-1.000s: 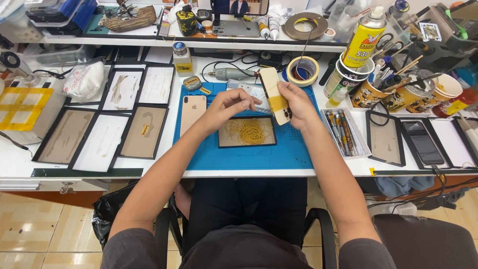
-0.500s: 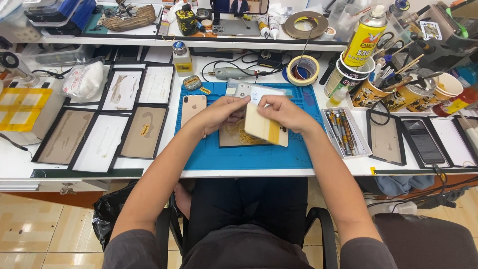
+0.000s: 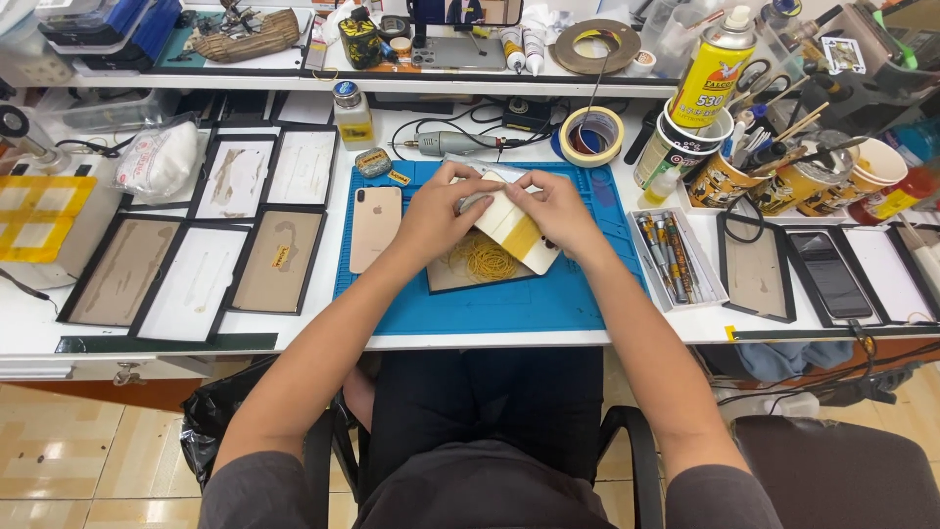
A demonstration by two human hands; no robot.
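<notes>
Blue silicone is covering the middle of the white tabletop (image 3: 587, 338): a work mat (image 3: 578, 294), and over it we are holding a flat white and yellow block (image 3: 511, 230) with both hands. Our left hand (image 3: 436, 211) is pinching its left end, fingers pressed together around the edge; our right hand (image 3: 553, 208) is gripping its upper right end in the same way, so each grip is closed on the block. The block is sitting tilted just above a dark-framed tray (image 3: 480, 266) that is lying on the mat and holding a heap of yellow rubber bands (image 3: 487, 260). Whether the block is touching the tray we cannot tell.

Just left of our left hand, a gold phone (image 3: 375, 227) is lying back up on the mat's left part. Further left, toward the tabletop's left edge, several black-framed glass panels (image 3: 206, 255) are lying in rows. To the right of the mat a clear box of small tools (image 3: 676, 257) is lying, and beyond it a dark phone (image 3: 827, 274) is resting near the right edge. Toward the far edge, a roll of tape (image 3: 591, 135) is standing beside a grey rotary tool (image 3: 455, 143), and a yellow spray can (image 3: 715, 71) is rising over paper cups (image 3: 725, 171) full of tools at the far right.
</notes>
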